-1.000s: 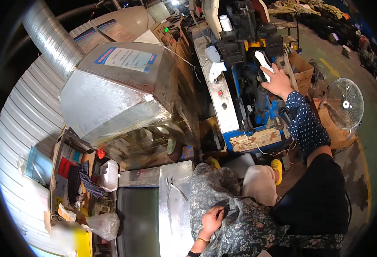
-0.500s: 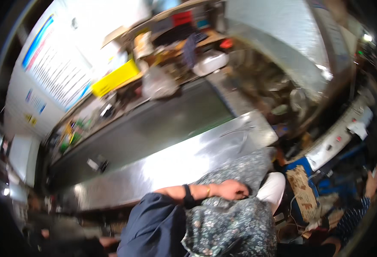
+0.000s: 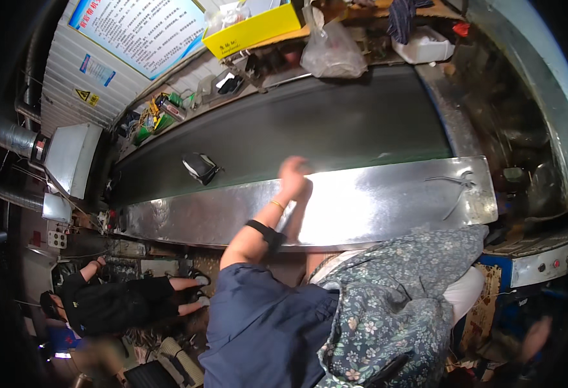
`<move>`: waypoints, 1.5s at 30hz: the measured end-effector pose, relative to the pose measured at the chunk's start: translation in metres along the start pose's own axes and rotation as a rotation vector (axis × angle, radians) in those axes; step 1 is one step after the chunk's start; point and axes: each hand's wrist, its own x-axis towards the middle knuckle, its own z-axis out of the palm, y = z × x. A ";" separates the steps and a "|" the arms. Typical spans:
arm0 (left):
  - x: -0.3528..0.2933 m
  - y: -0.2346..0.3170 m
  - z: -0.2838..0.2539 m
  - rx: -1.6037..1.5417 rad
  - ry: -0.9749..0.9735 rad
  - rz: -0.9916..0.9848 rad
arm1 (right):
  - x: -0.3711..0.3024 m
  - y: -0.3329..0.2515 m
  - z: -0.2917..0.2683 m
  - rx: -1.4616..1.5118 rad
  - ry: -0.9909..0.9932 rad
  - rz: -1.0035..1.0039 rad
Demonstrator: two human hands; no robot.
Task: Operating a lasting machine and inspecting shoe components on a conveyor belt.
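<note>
My left hand [image 3: 294,178], with a black band on the forearm and a gold-coloured bracelet at the wrist, reaches over the shiny metal ledge [image 3: 368,200]. It is at the edge of a dark green conveyor belt [image 3: 336,123]. Motion smears its fingers, so whether they hold anything is unclear. To the left of it, a black and white shoe upper [image 3: 200,168] lies on the belt. A thin metal tool with long slender arms [image 3: 455,184] rests at the right end of the ledge. My right hand is not in view.
Behind the belt, a shelf holds a yellow box [image 3: 252,31], a clear plastic bag [image 3: 334,52] and a white tub [image 3: 424,46]. A control panel [image 3: 549,264] stands at right. At lower left is another person [image 3: 119,302]; a blurred hand [image 3: 536,337] shows at lower right.
My left hand has lifted from the floral apron on my lap and moved forward over the metal ledge. The view has swung left, bringing the person at lower left into clear sight.
</note>
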 end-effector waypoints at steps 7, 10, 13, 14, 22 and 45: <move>0.053 -0.239 -0.190 0.145 0.544 -0.750 | -0.117 -0.235 0.127 0.518 -0.637 0.352; 0.064 -0.269 -0.228 -0.342 0.386 -0.828 | -0.147 -0.302 0.100 0.590 -0.674 0.513; 0.074 -0.265 -0.226 -0.740 0.342 -0.930 | -0.172 -0.343 0.073 0.621 -0.672 0.627; 0.078 -0.256 -0.217 -0.618 0.294 -0.924 | -0.177 -0.352 0.068 0.626 -0.675 0.653; 0.108 -0.115 -0.069 -0.885 -0.180 -0.381 | -0.191 -0.387 0.053 0.711 -0.661 0.762; 0.009 0.185 0.057 -0.971 -0.943 -0.135 | 0.062 -0.393 -0.050 1.296 0.140 0.530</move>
